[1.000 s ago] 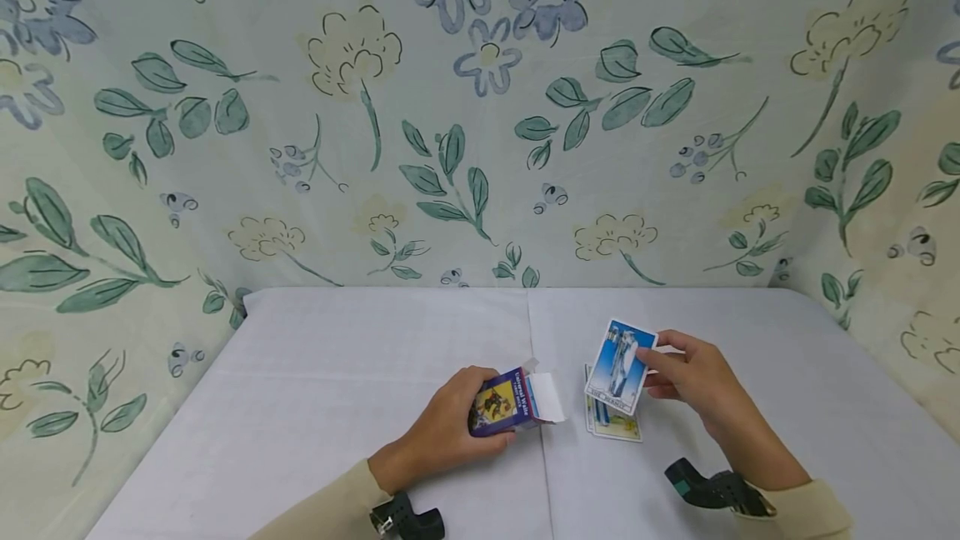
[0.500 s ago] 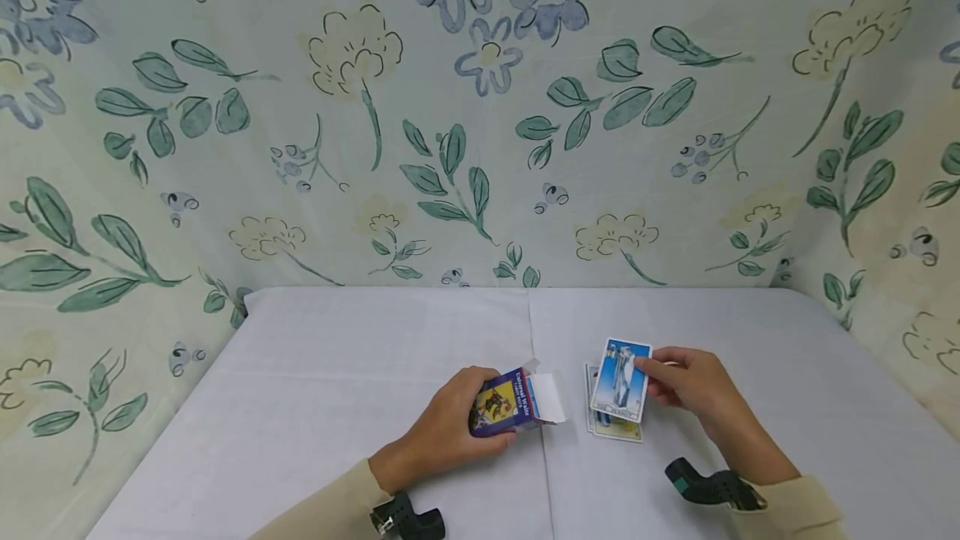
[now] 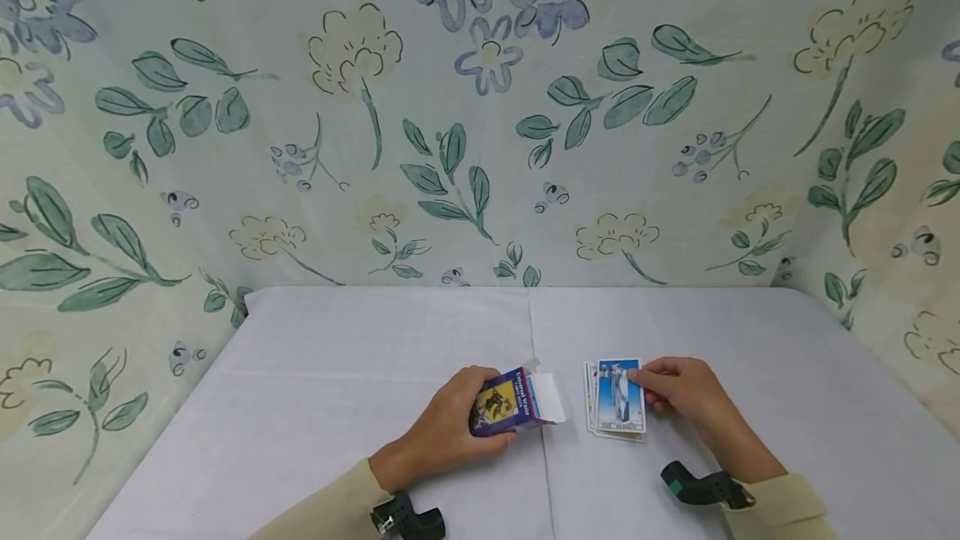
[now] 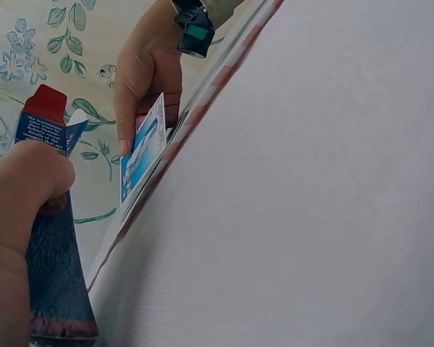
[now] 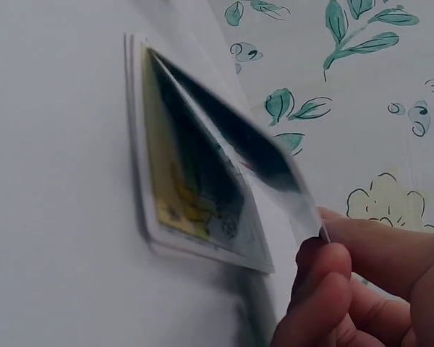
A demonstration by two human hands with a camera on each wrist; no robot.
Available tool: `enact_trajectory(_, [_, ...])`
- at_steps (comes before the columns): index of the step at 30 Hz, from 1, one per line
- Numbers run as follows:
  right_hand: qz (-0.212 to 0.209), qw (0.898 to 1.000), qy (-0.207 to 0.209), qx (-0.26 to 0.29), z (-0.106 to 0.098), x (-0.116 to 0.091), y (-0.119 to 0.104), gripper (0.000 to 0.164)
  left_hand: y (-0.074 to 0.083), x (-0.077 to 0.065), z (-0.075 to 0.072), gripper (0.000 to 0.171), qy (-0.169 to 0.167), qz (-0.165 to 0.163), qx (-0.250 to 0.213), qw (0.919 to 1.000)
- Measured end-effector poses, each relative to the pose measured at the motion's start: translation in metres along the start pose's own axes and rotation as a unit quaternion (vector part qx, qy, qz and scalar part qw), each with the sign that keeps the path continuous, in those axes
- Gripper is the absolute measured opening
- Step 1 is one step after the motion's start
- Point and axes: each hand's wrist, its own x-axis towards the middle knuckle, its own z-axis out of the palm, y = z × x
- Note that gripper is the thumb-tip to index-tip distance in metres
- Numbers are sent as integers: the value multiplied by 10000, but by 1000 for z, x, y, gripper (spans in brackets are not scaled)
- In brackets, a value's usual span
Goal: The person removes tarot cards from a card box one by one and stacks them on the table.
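Note:
My left hand grips a purple tarot card box round its sides. The box lies tilted, its white flap open toward the right. My right hand pinches a blue-and-white tarot card by its right edge, thumb on top. Beneath that card is a small pile of tarot cards, mostly covered. In the right wrist view, the held card slants up from the pile, its far edge close to or touching it. The left wrist view shows the box's red flap.
A white cloth covers the table, with a crease running between the hands. Behind it hangs a floral curtain. Black wrist cameras sit on both forearms.
My right hand has lowered the blue card toward me, straightening it over the pile so that it covers more of the cards beneath. My left hand and the box have stayed still.

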Motion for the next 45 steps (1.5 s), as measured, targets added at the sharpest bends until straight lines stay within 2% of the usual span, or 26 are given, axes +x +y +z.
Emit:
enact_trajectory(8, [-113, 9989, 52, -447, 5, 1, 3, 39, 1, 0, 0, 70, -38, -82, -47, 9999])
enact_trajectory(17, [-286, 9956, 185, -877, 9, 2, 5, 39, 2, 0, 0, 69, -58, -143, -66, 9999])
enact_trajectory(45, [-326, 9923, 461, -1104, 18, -5, -3, 26, 2, 1, -1, 69, -43, -176, -92, 9998])
